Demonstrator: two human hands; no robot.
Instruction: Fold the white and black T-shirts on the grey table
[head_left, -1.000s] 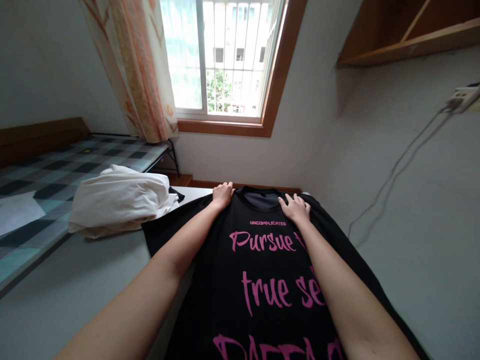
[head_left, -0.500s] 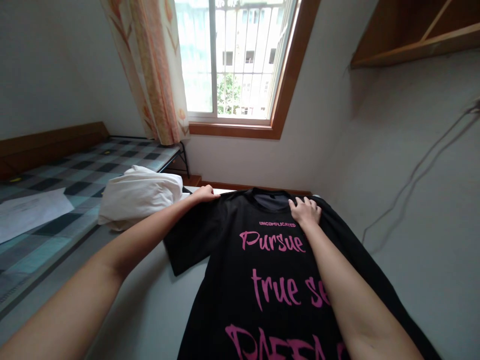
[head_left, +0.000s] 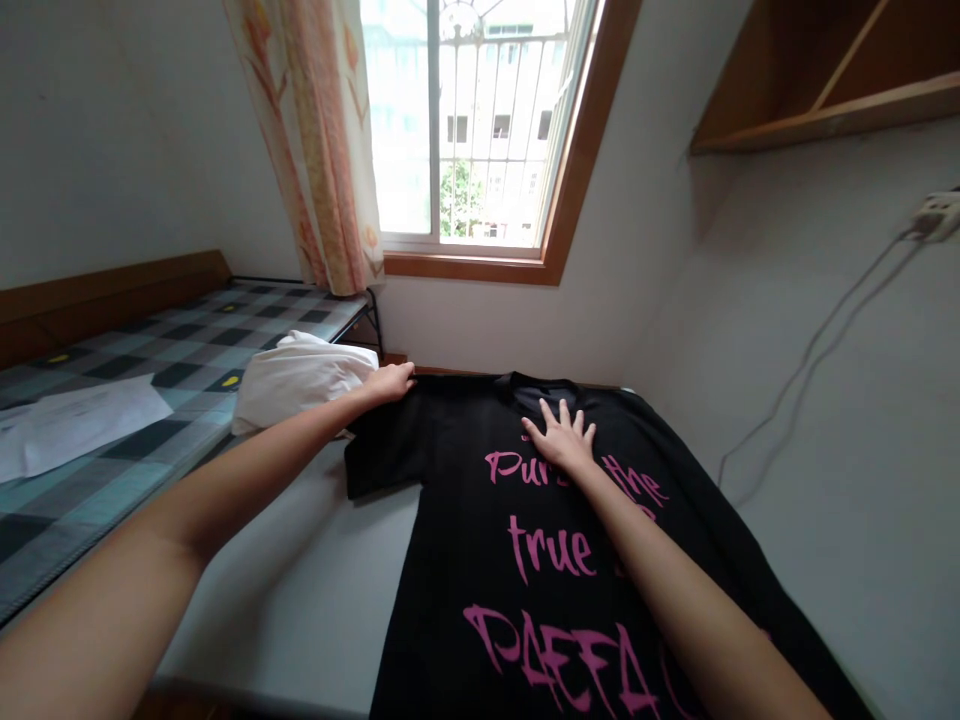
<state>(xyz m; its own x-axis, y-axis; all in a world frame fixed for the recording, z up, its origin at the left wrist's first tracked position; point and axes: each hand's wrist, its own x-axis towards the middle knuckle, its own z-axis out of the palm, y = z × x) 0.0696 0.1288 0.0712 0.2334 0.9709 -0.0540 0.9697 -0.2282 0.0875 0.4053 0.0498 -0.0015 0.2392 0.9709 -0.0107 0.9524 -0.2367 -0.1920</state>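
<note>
A black T-shirt [head_left: 465, 450] with pink lettering lies spread face up on a white tabletop [head_left: 300, 590], its collar toward the window. My left hand [head_left: 391, 382] is closed on the upper edge of the shirt's left sleeve, at the far side of the table. Flat on the chest just below the collar rests my right hand [head_left: 562, 437], fingers spread, covering part of the print. The shirt's right sleeve hangs toward the wall, partly out of sight beyond my right arm.
A bundled white cloth [head_left: 300, 375] sits left of the shirt by my left forearm. Beside the table is a bed with a checked mattress [head_left: 187, 330] and papers [head_left: 90, 425]. A wall shelf [head_left: 832, 125] overhangs at right, above a cable [head_left: 810, 345].
My left hand has slid outward along the sleeve, pulling it straighter. My right hand has moved left from the shoulder to below the collar, its fingers now spread.
</note>
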